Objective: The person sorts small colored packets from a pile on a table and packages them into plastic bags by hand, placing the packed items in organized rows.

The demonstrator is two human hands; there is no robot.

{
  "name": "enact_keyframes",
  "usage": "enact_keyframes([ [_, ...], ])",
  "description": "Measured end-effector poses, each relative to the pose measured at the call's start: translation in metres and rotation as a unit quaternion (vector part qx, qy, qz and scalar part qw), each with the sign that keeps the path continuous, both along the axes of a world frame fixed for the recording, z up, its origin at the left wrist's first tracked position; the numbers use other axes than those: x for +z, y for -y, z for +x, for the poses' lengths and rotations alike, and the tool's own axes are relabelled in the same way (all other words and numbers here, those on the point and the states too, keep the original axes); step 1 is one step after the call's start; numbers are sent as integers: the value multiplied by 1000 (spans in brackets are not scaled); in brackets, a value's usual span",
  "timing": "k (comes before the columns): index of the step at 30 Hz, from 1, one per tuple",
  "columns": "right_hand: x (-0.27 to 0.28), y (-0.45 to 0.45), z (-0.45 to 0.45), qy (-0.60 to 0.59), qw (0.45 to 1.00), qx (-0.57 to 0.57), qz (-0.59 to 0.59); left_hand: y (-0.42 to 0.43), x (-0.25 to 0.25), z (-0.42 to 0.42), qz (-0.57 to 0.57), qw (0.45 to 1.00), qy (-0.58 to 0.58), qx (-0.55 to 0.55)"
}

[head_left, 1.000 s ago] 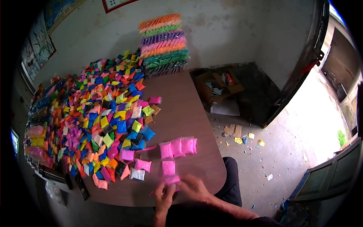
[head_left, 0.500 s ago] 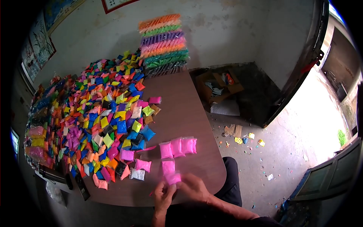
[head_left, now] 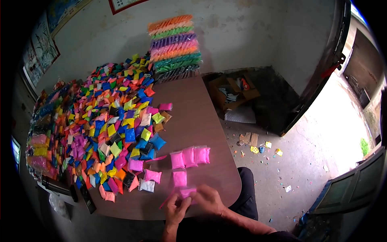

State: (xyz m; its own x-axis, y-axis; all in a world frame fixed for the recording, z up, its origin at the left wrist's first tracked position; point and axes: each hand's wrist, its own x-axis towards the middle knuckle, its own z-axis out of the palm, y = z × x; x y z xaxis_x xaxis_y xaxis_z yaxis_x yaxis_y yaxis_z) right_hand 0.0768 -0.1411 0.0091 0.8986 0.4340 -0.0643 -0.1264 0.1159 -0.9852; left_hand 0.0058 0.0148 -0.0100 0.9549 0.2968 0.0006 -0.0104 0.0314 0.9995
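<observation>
Drawn slightly back from the lone packet (head_left: 179, 178) on the table (head_left: 217, 179), the pink bag (head_left: 187, 192) is pinched in the left hand (head_left: 175, 211), while the right hand (head_left: 209, 201) blurs beside it, grip unclear.

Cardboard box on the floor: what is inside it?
The open box shows a red item and some pale pieces; whatever lies beneath them is covered.

A clear-wrapped pink packet (head_left: 186, 192) is held in the left grip (head_left: 176, 207), near a pink pouch (head_left: 179, 178) lying flat.
</observation>
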Motion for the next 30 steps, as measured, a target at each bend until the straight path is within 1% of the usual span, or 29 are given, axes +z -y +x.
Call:
enact_keyframes([
  [2,-6,2,1,19,1000,13,-4,2,10,2,-56,998,-28,18],
  [6,-16,-2,-2,13,1000,15,-7,5,9,2,-78,996,-16,38],
  [9,-11,-4,-3,33,998,11,-44,6,11,1,-72,996,-1,51],
  [11,-22,-7,-3,44,998,-29,23,6,13,0,-1,999,-23,45],
  [12,-22,-6,-3,39,999,-28,20,5,12,-1,-3,999,-29,46],
  [14,-22,-5,1,120,992,-28,-12,2,10,0,-33,999,-29,19],
  [15,-21,-2,3,176,984,-11,-24,5,18,2,-40,997,-54,43],
  [16,-20,-3,3,163,986,-8,-27,4,12,2,0,997,-53,54],
  [20,-9,-6,4,117,993,-1,-27,10,17,2,41,992,-38,109],
  [22,0,-7,3,151,986,-4,-67,8,20,0,39,990,-72,117],
  [23,-6,-5,4,157,985,14,-69,8,16,0,21,993,-48,110],
  [24,-11,-5,4,154,985,20,-72,9,18,2,17,992,-52,115],
  [26,-17,-3,2,122,991,0,-46,12,24,4,4,996,-41,84],
  [27,-20,-4,2,122,992,-12,-26,15,29,6,-27,996,-48,65],
  [28,-21,-5,2,121,992,-8,-29,14,25,5,-30,996,-49,69],
  [30,-18,-7,1,123,992,-40,1,9,13,5,23,999,3,25],
])
